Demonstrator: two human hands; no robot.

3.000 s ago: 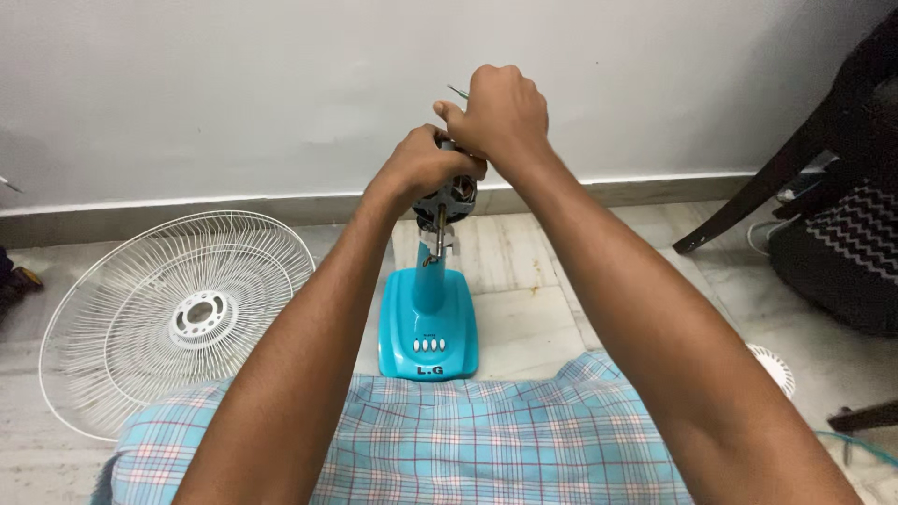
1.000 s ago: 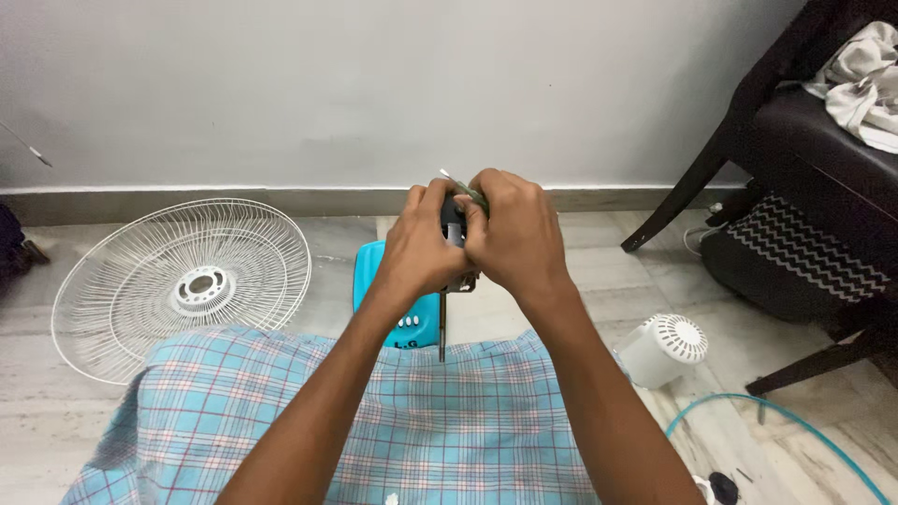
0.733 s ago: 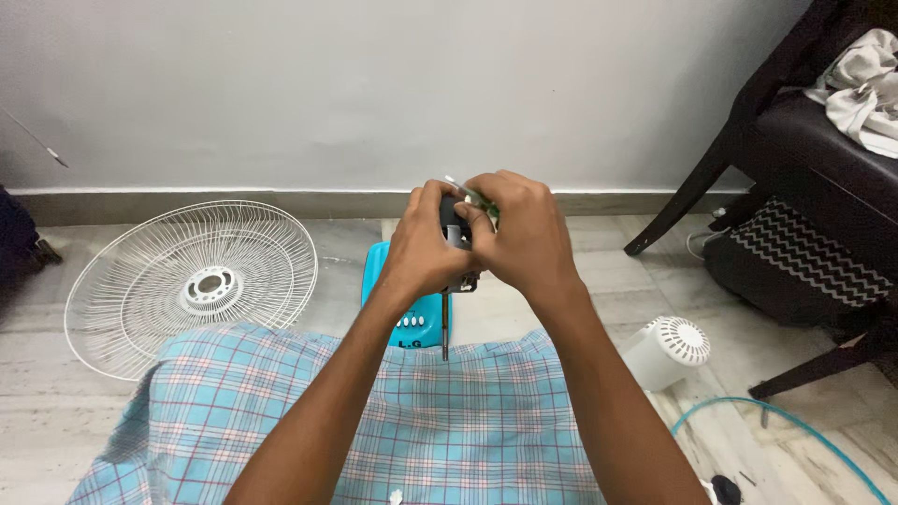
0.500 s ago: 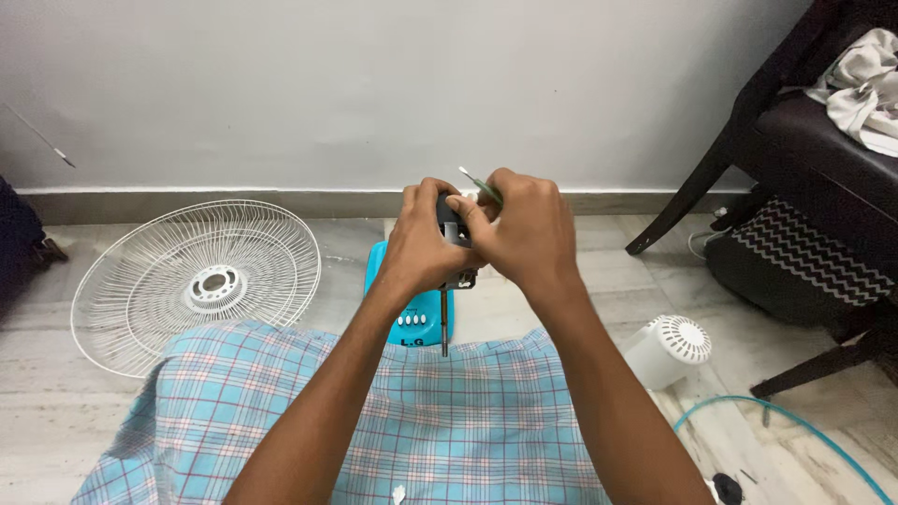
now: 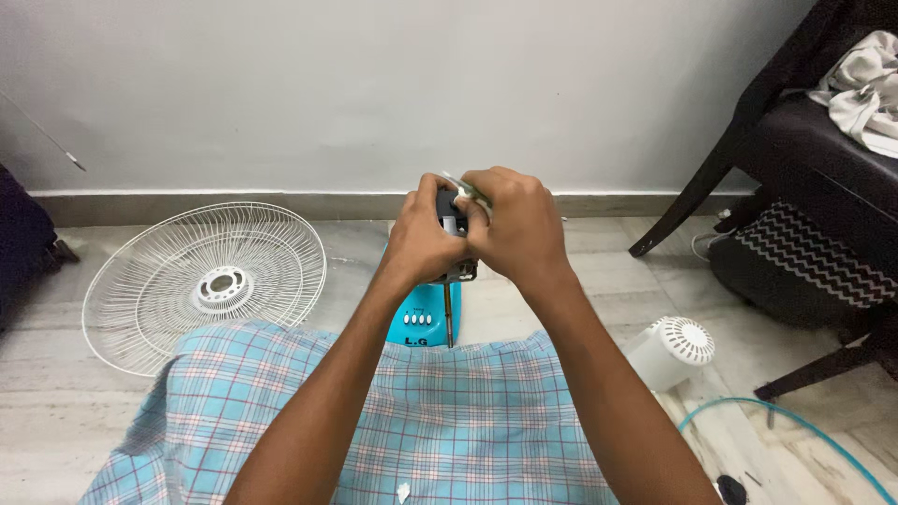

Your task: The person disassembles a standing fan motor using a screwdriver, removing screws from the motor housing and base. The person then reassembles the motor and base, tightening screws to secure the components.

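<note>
Place: a room in a home
Floor: pale marble floor (image 5: 56, 411) meeting a plain grey wall (image 5: 374, 84)
Furniture: dark chair (image 5: 804, 168) right of the wall, clothes (image 5: 865, 89) heaped on it
Clutter: white fan grille (image 5: 206, 281) lying below the wall

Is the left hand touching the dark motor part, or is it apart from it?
Touching. The head view shows the left hand wrapped around the dark motor part, fingers pressed on its side, with the right hand closed over it too.

White wire fan grille (image 5: 206, 285), white vented motor cover (image 5: 675, 348), dark chair (image 5: 812, 159), turquoise hose (image 5: 804, 432).
</note>
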